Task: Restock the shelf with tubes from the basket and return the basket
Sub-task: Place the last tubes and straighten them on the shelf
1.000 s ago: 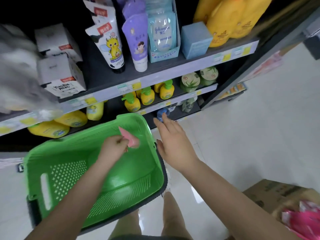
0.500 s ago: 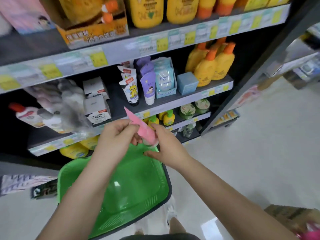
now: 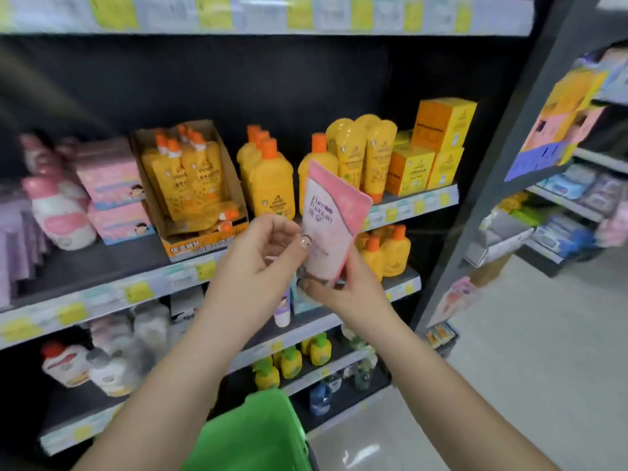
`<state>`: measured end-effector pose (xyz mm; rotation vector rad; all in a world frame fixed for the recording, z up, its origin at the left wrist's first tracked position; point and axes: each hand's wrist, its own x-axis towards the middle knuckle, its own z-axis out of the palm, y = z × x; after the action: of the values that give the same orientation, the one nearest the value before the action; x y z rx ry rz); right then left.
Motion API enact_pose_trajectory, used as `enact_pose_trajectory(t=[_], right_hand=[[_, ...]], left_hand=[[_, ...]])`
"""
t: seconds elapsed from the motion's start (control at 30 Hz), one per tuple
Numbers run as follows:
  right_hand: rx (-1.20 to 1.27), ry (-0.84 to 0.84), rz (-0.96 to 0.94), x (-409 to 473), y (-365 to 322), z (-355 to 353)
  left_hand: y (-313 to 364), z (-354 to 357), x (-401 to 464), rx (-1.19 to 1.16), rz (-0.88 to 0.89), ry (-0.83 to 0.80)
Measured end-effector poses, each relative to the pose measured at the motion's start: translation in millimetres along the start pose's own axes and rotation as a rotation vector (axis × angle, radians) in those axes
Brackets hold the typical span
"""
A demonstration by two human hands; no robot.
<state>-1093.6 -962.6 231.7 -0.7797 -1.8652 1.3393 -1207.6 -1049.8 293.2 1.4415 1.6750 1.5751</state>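
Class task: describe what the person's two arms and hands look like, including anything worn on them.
Both forearms are bare, with no sleeves, gloves, watch or bracelet in view. The left hand has a thumbnail with a small dark decorated pattern. The right hand shows no ring or marking.

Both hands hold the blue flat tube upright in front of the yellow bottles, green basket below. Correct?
Not quite: the head view shows a pink flat plastic tube, not blue. Left hand and right hand hold it upright before the yellow plastic bottles, green plastic basket below.
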Motion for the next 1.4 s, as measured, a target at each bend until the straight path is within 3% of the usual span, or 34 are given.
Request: enact_pose_trajectory(t=[0.2, 0.63, 0.8, 1.4], right_hand=[[0.097, 0.060, -0.206, 52, -79, -37], [0.222, -0.051, -0.446, 148, -224, -98], [0.216, -0.034, -0.476, 191, -242, -104], [-0.094, 0.091, -0.543, 255, -218, -97]], left_hand=[[42, -4, 50, 0.175, 0.211, -0.051], [151, -6, 149, 0.394, 0.521, 0.219], [166, -11, 191, 0.522, 0.470, 0.342], [140, -13, 232, 0.810, 0.299, 0.470]])
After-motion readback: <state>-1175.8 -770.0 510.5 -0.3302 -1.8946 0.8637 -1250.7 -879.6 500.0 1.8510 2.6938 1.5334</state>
